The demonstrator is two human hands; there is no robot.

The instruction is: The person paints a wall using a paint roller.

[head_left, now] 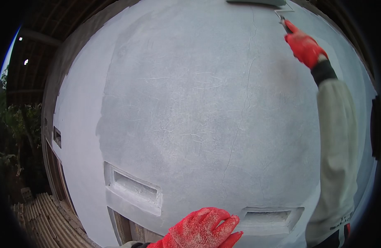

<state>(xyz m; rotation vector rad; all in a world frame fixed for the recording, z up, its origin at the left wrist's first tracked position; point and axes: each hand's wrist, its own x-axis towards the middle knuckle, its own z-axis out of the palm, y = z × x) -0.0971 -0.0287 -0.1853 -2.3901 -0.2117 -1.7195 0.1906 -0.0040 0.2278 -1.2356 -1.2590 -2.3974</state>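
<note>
My right hand (305,46), in a red glove, is wrapped round the handle of a paint roller (256,2) at the upper right. The roller lies against the top of the wall (178,103), partly cut off by the frame's edge. Fine cracks run down the wall, which is bright white at the left and greyer in the middle. Low in the view, my left hand (203,229) wears a red glove with pale paint marks. Its fingers are somewhat spread and nothing shows in them.
Two recessed vents, one at the lower left (134,187) and one at the lower right (268,217), are set in the wall. A wooden frame (130,228) shows below the left one. Corrugated roofing (46,221) and plants (21,124) are at far left.
</note>
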